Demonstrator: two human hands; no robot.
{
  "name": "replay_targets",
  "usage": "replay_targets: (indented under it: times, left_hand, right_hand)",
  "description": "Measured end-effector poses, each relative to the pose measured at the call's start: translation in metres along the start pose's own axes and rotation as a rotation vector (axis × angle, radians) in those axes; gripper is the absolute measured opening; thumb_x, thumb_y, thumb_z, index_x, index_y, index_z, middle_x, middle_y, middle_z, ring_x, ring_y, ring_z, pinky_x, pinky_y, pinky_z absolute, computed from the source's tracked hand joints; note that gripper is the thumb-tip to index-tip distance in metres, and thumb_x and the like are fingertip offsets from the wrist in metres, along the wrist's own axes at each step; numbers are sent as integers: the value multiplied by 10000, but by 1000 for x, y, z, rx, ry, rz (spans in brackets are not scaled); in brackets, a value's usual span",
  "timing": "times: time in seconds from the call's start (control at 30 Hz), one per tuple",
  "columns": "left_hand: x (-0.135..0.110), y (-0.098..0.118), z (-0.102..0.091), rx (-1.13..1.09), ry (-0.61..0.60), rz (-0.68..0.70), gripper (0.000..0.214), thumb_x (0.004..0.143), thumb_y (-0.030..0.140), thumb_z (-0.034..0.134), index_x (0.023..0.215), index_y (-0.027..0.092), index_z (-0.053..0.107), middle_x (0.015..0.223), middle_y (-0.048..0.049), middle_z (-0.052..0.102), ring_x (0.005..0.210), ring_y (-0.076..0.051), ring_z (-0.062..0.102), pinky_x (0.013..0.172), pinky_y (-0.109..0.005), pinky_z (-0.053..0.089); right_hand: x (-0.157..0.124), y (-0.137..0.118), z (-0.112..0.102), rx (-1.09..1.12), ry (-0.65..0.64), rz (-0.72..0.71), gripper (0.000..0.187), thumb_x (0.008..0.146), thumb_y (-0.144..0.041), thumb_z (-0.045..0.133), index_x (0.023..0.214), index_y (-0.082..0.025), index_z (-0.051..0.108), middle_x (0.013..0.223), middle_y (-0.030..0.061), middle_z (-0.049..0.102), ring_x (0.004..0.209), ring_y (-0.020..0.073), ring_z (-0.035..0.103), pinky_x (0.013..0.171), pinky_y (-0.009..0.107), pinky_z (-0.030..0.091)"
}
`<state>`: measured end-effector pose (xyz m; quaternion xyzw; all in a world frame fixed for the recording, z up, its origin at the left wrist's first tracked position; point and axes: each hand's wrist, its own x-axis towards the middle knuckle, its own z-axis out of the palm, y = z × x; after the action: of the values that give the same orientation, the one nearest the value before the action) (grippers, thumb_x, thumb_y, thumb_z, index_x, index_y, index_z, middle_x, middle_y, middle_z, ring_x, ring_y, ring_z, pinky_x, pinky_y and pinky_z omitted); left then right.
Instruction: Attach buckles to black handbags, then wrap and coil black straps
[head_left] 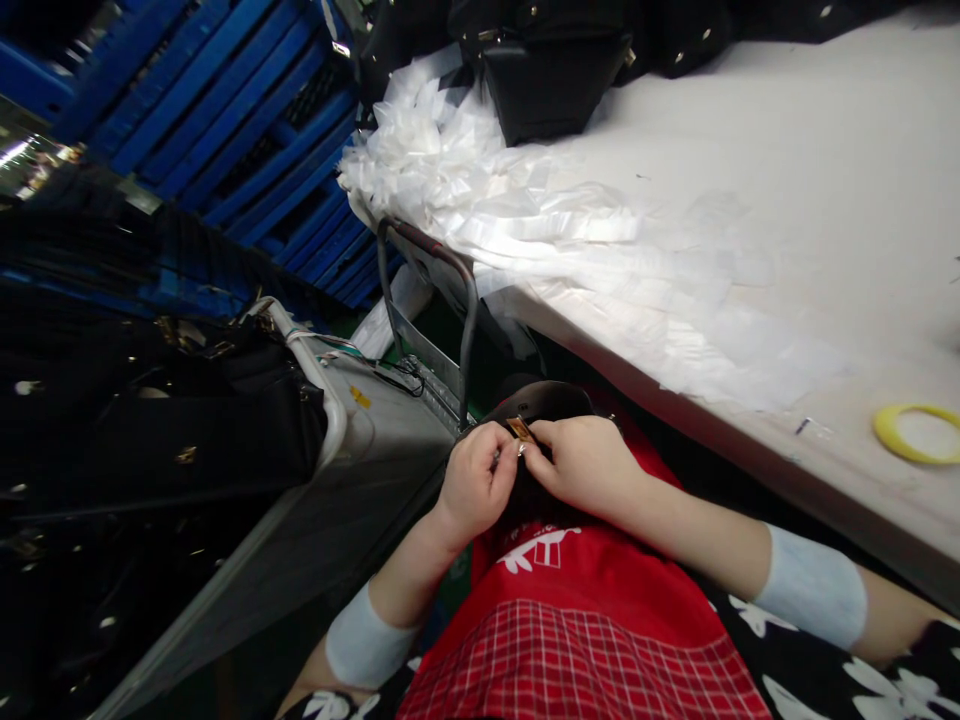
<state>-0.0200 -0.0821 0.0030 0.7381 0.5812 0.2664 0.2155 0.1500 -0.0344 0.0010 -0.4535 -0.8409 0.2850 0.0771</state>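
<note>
In my lap rests a black bag [551,398], mostly covered by my hands and forearms. A small gold-coloured metal clasp [519,429] shows at its top, between my fingertips. My left hand [480,475] is closed, with thumb and index finger pinched at the near side of the clasp. From the other side my right hand [589,460] is closed on the bag around the clasp, its thumb tip almost meeting the left fingers. A tiny shiny bit shows where the fingertips meet; I cannot make out what it is.
A white table [825,180] carries a heap of clear plastic film [450,150], black bags [555,80] and a yellow tape roll [919,433]. At left, a metal-framed cart [330,400] holds more black bags [187,440]. Blue crates [225,120] are stacked behind.
</note>
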Motion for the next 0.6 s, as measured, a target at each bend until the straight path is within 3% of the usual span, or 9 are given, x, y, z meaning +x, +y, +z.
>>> replay_targets:
  times: [0.13, 0.23, 0.43, 0.53, 0.6]
  left_hand:
    - [-2, -3, -1, -207, 18, -79, 256, 983, 269, 393, 753, 201, 486, 756, -35, 587, 738, -159, 563, 714, -302, 462]
    - [-3, -1, 0, -227, -3, -52, 245, 982, 286, 401, 778, 200, 505, 769, -37, 594, 754, -161, 569, 734, -309, 469]
    - [-3, 8, -5, -201, 109, 7, 196, 970, 222, 438, 786, 202, 505, 904, -64, 645, 855, -167, 607, 793, -314, 480]
    - [-3, 13, -4, -208, 63, 41, 179, 961, 185, 447, 791, 209, 497, 976, -64, 676, 911, -168, 625, 823, -310, 483]
    - [-4, 17, -2, -191, 24, 60, 164, 961, 189, 454, 805, 211, 499, 896, -47, 672, 852, -164, 624, 782, -299, 481]
  right_hand:
    - [9, 10, -6, 444, -99, -133, 234, 902, -296, 471, 872, -172, 668, 862, 46, 720, 763, 166, 632, 682, 247, 409]
    - [17, 16, -2, 687, -124, -126, 339, 945, -317, 395, 802, -152, 655, 795, 36, 686, 726, 145, 595, 685, 242, 418]
    - [19, 17, 8, 686, -84, 25, 386, 927, -370, 432, 689, -147, 639, 605, -4, 586, 560, 115, 486, 556, 239, 350]
    - [16, 16, 8, 640, -42, 73, 398, 921, -393, 450, 679, -153, 655, 591, -4, 594, 543, 111, 480, 548, 240, 340]
    - [14, 14, 7, 619, -34, 76, 403, 921, -396, 458, 663, -157, 654, 589, -5, 600, 535, 106, 477, 541, 238, 332]
